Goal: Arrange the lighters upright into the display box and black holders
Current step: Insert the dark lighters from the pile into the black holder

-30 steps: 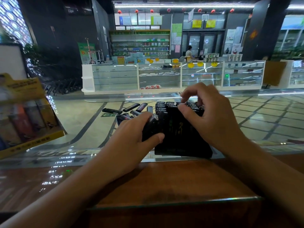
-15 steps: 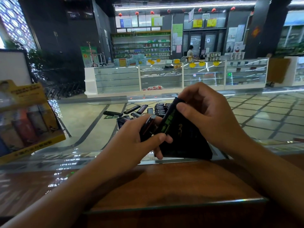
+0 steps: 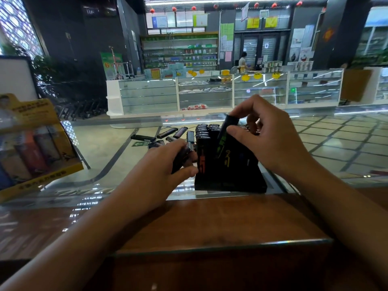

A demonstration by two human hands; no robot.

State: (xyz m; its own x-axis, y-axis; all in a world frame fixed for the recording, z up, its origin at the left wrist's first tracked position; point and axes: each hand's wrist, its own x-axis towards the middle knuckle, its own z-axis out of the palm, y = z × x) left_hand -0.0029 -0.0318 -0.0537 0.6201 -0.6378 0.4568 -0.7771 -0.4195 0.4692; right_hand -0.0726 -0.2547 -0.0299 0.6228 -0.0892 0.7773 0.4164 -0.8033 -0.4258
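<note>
- Glass counter [image 3: 109, 164], wood strip on its near edge; shop showcases well behind.
- Black holder [image 3: 231, 179] on the glass.
- Right hand [image 3: 270, 143] pinches tilted lighter [image 3: 225, 133] over holder.
- Left hand [image 3: 159, 171] grips lighters [image 3: 184, 153] just left of holder.
- Loose lighters [image 3: 165, 134] behind-left; yellow box [image 3: 31, 143] far left.

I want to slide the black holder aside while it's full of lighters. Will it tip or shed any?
The black holder looks low and wide-based, so it probably slides on the glass counter rather than tipping. The upright lighters stand tall above it, so a jerk might rock them. The right hand holds a tilted lighter, seemingly not seated yet.
</note>
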